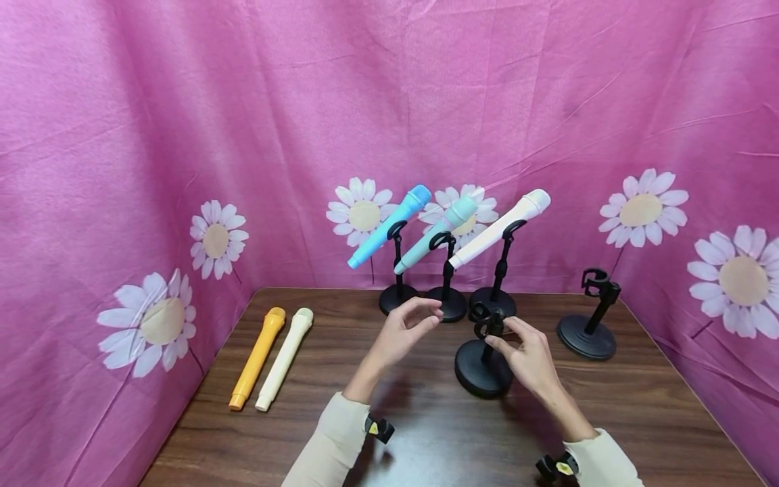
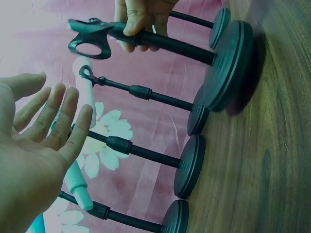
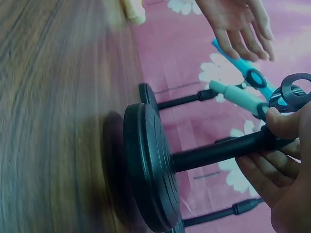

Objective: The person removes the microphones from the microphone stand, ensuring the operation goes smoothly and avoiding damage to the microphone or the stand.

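My right hand [image 1: 529,355] grips the upper part of a black microphone stand [image 1: 485,368], just below its ring-shaped clip. The stand is upright with its round base close over the tabletop, and a shadow shows beneath the base in the left wrist view. The clip holds no microphone. My left hand [image 1: 404,328] hovers to the left of this stand, fingers loosely bent and holding nothing. In the left wrist view the left palm [image 2: 34,141] is in front of the row of stands, with the gripped stand's clip [image 2: 90,41] above it.
Behind the hands, three stands hold a blue microphone [image 1: 389,226], a mint-green microphone [image 1: 435,233] and a white microphone [image 1: 502,228]. Another bare stand [image 1: 587,335] is at the right. An orange microphone [image 1: 258,358] and a cream microphone [image 1: 285,358] lie on the wooden table [image 1: 201,433].
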`<state>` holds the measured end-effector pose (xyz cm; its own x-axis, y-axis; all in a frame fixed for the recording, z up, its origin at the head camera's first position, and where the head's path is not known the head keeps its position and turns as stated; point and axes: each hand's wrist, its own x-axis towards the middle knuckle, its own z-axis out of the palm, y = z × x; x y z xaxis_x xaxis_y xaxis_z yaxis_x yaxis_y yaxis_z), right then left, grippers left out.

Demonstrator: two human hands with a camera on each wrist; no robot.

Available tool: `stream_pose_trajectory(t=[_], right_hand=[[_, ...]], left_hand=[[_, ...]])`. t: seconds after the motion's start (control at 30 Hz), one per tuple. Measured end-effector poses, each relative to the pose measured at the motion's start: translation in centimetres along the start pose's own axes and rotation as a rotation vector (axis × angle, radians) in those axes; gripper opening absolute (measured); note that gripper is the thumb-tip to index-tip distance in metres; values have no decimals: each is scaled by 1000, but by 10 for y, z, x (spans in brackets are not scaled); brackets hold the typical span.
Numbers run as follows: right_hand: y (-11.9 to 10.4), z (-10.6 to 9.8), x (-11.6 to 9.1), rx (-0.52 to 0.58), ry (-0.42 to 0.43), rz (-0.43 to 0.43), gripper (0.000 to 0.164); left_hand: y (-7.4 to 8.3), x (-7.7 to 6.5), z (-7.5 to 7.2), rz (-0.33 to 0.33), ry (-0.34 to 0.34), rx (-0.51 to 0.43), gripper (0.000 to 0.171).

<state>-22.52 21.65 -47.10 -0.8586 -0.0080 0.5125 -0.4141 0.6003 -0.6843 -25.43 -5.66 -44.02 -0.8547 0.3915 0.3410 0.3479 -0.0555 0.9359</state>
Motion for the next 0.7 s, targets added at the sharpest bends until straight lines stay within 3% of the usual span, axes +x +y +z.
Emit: stream_pose_trajectory(t=[0.3,0.7], right_hand=[[16,-25,-2,-62,47,27,18],[32,-55,-10,-99,108,95,16]], left_hand=[[-2,6,-3,30,33,9,26],[8,29,-3,35,96,131,23]])
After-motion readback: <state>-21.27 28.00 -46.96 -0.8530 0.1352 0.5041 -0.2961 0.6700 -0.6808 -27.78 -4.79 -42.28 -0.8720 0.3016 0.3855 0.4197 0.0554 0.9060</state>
